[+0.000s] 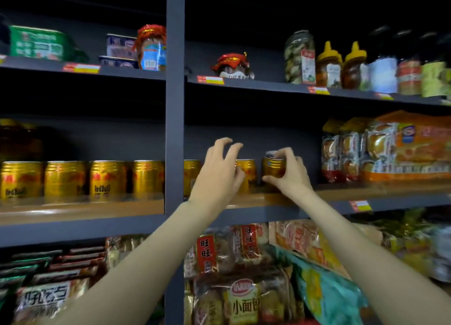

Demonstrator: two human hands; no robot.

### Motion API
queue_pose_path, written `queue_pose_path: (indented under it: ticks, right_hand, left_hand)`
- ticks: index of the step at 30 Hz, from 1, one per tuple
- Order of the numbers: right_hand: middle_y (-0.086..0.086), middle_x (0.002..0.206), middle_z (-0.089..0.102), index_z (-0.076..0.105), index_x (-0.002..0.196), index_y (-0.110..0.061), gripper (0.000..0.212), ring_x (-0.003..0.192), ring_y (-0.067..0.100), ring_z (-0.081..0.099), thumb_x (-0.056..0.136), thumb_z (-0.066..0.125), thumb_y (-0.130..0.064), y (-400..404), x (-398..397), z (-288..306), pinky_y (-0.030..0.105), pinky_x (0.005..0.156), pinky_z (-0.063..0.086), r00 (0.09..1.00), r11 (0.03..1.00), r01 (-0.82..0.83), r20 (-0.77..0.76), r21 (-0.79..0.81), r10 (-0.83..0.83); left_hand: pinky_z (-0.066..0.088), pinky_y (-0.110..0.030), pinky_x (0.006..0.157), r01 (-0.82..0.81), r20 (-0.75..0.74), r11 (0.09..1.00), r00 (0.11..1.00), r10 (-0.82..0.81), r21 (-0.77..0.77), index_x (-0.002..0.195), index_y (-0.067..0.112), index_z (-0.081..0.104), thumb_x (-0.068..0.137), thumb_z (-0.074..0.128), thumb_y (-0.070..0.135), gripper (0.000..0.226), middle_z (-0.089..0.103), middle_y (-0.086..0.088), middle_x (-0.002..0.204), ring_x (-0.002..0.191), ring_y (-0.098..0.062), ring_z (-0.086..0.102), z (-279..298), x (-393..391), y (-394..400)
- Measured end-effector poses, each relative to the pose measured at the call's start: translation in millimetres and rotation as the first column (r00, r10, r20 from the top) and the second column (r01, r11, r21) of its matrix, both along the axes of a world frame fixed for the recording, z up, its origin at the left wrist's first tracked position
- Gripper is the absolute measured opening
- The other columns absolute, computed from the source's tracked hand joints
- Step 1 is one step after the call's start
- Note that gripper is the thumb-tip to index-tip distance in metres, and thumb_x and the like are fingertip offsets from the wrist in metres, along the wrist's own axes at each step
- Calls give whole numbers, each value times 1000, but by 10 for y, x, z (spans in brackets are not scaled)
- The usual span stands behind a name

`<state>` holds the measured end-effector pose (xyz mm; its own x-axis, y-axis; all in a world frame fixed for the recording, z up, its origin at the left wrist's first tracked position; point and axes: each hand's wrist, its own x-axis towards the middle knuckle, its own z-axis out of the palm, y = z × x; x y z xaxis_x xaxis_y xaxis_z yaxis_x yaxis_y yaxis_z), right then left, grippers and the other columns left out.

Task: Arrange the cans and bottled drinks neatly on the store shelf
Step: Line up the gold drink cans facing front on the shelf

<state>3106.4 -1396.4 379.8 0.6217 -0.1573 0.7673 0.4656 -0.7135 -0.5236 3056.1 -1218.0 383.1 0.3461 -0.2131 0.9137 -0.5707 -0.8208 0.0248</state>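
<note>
Gold Red Bull cans (107,179) stand in a row along the wooden middle shelf (80,210), on both sides of a dark upright post. My right hand (289,172) grips the rightmost gold can (273,167), fingers over its top and thumb low on its side. My left hand (219,171) hovers in front of two more cans (247,172), fingers spread and loosely curled, holding nothing. It hides most of the can behind it.
The dark post (175,105) splits the shelving. Orange snack packs (402,151) fill the right of the middle shelf. Jars and honey bottles (329,66) stand on the upper shelf. Bagged snacks (244,276) crowd the lower shelf. Bare shelf lies right of the held can.
</note>
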Motion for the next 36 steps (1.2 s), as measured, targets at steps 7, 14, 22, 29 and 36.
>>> queue_pose_path:
  ticks: [7,14,22,29,36]
  right_hand:
    - [10,132,41,41,127,-14,60,111,11,40,78,76,-13,-147,-107,-128,3,70,33,953,992,-77,300,100,44]
    - [24,125,45,45,123,3,55,112,5,39,78,76,-7,128,-425,-111,-1,92,29,799,996,-68,601,61,17]
    - [27,123,38,37,122,-2,54,116,20,41,83,72,-13,1373,-1254,217,15,96,37,573,967,-246,815,66,90]
    - [10,122,39,40,121,-15,55,114,12,42,78,73,-23,2865,-1476,237,13,96,37,597,930,-367,769,9,228]
    - [2,121,41,43,118,-25,58,110,1,41,74,80,-18,3659,-1362,254,0,90,32,721,932,-363,629,-15,291]
  left_hand:
    - [45,-39,93,-135,-531,985,845,59,-105,135,19,32,84,68,34,65,36,-18,135,114,-34,50,115,482,-369]
    - [43,-10,89,380,44,869,921,-387,-318,130,17,41,83,70,23,55,37,-7,130,108,-9,44,189,-26,-44]
    - [46,-39,97,548,318,816,819,-478,-184,130,14,42,85,68,29,54,46,-8,125,118,-19,49,338,-1001,1484]
    - [46,-30,96,310,164,932,946,-281,-188,125,25,44,82,71,29,52,45,0,123,114,-10,48,393,-1229,3259]
    - [26,-5,79,-95,-162,989,980,113,118,116,14,46,69,80,34,61,35,1,113,99,-5,36,583,-1121,4232]
